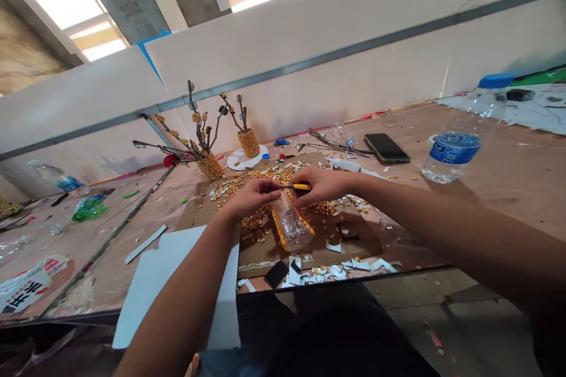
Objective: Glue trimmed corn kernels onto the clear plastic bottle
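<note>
A clear plastic bottle piece (294, 225), its long edges lined with yellow corn kernels, lies on the cardboard sheet (260, 268) below my hands. My right hand (316, 181) is closed on a slim yellow-and-black utility knife (302, 187) held crosswise over the bottle's upper end. Opposite it, my left hand (260, 193) is pinched closed at the knife's dark end; what sits between its fingertips is too small to make out. Loose corn kernels (256, 221) are scattered around the bottle piece on the cardboard.
Two kernel-covered pots with twigs (209, 166) (248, 144) stand behind. At right are a phone (387, 148) and a water bottle (455, 150). White scraps (329, 274) line the front edge; a white board (170, 274) lies under my left forearm.
</note>
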`<state>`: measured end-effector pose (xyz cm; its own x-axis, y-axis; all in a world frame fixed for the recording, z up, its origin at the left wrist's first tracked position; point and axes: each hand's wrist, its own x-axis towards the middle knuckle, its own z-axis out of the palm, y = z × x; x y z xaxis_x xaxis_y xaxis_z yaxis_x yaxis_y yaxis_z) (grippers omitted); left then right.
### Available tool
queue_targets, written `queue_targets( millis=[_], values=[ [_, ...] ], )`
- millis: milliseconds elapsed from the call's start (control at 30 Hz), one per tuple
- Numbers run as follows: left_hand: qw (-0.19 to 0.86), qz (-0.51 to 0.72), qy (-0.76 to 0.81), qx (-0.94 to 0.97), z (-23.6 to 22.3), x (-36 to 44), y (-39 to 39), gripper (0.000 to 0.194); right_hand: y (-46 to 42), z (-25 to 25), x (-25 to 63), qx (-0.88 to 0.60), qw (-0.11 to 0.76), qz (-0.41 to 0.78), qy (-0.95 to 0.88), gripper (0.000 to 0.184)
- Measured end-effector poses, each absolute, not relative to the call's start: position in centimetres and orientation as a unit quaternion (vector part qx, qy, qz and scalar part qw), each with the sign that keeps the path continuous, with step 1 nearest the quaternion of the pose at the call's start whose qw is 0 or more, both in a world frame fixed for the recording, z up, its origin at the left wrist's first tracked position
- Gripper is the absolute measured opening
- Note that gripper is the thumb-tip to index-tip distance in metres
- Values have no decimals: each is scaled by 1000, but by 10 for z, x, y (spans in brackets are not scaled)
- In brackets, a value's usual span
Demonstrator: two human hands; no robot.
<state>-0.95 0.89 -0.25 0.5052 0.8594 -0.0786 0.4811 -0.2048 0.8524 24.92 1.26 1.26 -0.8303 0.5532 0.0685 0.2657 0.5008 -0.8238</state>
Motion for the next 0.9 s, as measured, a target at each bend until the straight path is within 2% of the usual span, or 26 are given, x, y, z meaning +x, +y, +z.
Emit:
queue_targets(
  millis=[167, 367, 600, 900],
  values=[
    [366, 190, 495, 765, 9, -27, 12, 40, 20, 10, 250, -292, 244, 396, -836, 22],
    [299, 36, 561, 771, 17, -55, 14, 11, 24, 5, 248, -320, 283, 363, -828, 23],
    [235, -22, 593, 770, 18, -55, 11, 9, 23, 2, 245, -315, 262, 376, -831, 26],
    [228, -21, 588, 775, 25, -44, 3, 13, 23, 2, 245, -321, 248, 376, -833, 28]
  ],
)
